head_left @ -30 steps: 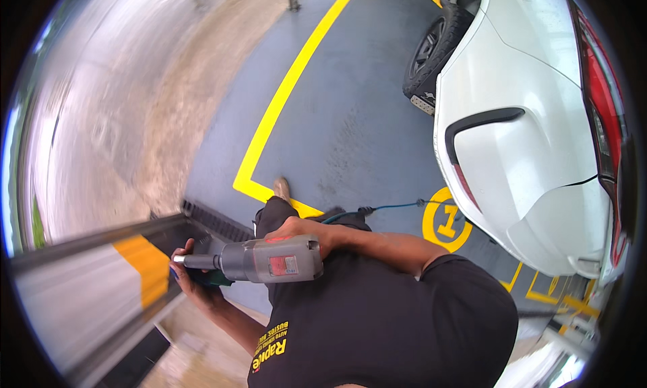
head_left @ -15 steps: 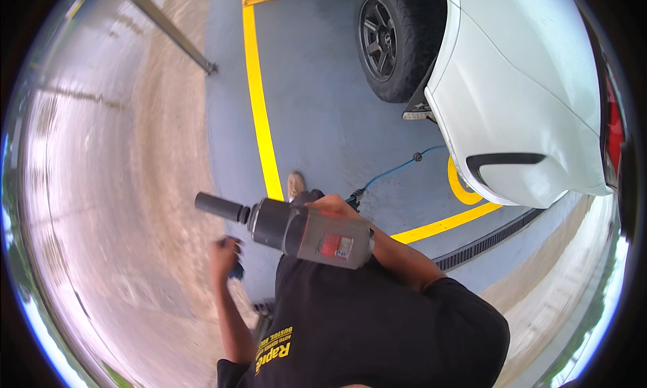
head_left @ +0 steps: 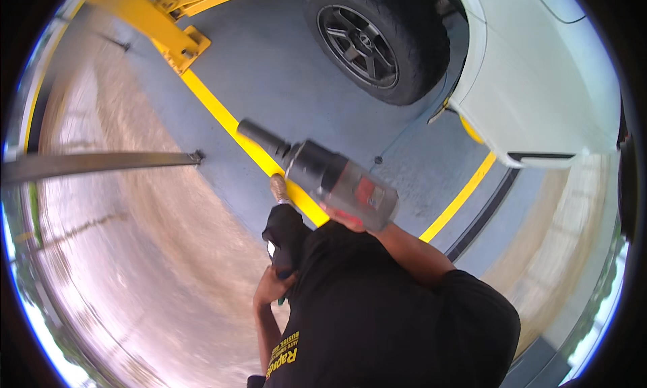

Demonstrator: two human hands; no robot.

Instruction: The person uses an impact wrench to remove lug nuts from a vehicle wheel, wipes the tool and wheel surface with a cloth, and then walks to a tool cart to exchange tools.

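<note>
In the head view, the worker's right hand (head_left: 347, 218) is closed around the grip side of an impact wrench (head_left: 350, 184), with part of the fingers hidden behind the tool's body. The left hand (head_left: 273, 287) is lower, near the waist, its fingers curled over something dark against the black clothing; I can't fairly tell from here what it grips, or how tightly.

The impact wrench hangs in front of the chest, above the grey floor (head_left: 303, 85). Its long axis slants from the lower right, at the blunt rear housing, to the upper left, where a black deep socket (head_left: 263, 137) points out across the yellow floor line (head_left: 219, 112).

I count one impact wrench, one socket, two hands and one beige shoe (head_left: 278, 187). Beyond them are one white car (head_left: 546, 85), one of its wheels (head_left: 367, 48) with a dark spoked rim, one yellow lift post (head_left: 128, 14) at the upper left, and one metal pole (head_left: 108, 164) reaching in from the left.
</note>
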